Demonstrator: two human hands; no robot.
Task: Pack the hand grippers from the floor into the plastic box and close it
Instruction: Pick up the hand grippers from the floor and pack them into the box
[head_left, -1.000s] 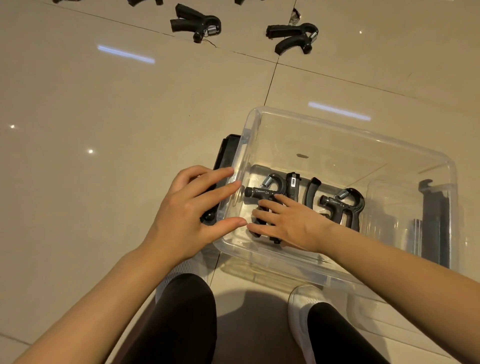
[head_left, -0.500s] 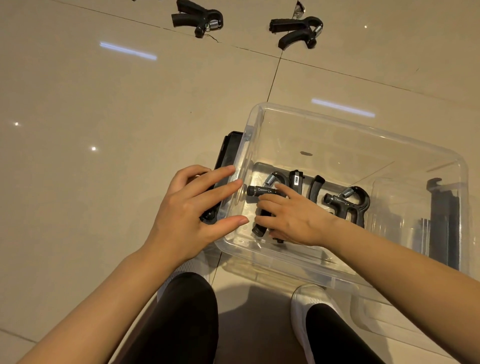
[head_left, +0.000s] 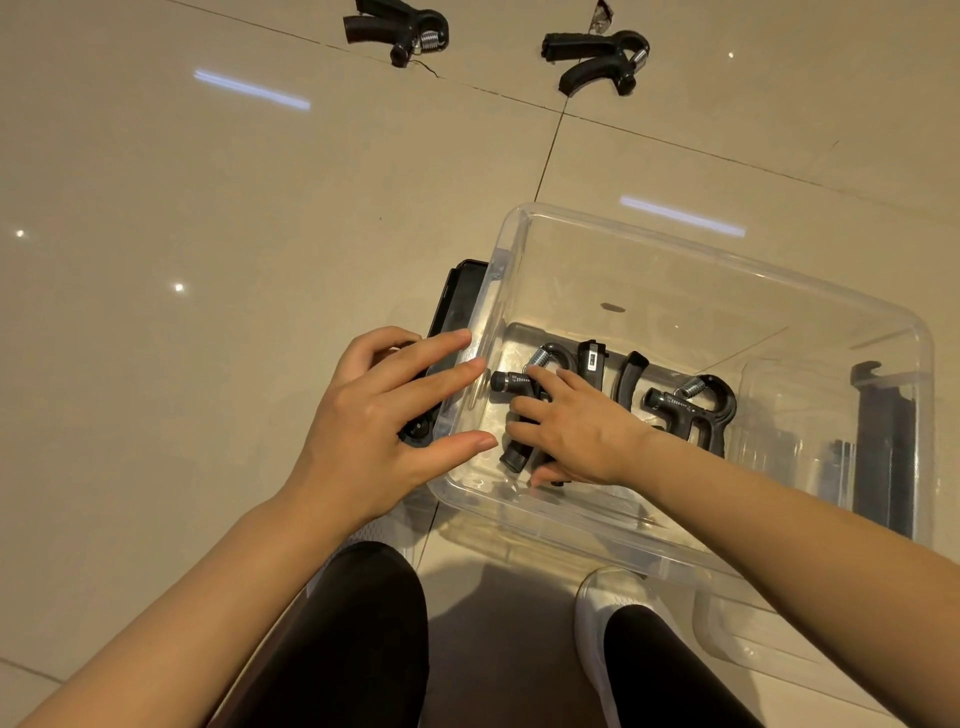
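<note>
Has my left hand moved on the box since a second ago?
No. The left hand still rests against the box at the same left wall, fingers straight beside the black latch.

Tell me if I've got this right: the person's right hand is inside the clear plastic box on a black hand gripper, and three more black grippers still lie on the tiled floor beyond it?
Not quite. The head view shows only two black hand grippers on the tiled floor beyond the clear plastic box: one at left, one at right. The rest holds: the right hand is inside the box on a black gripper.
</note>
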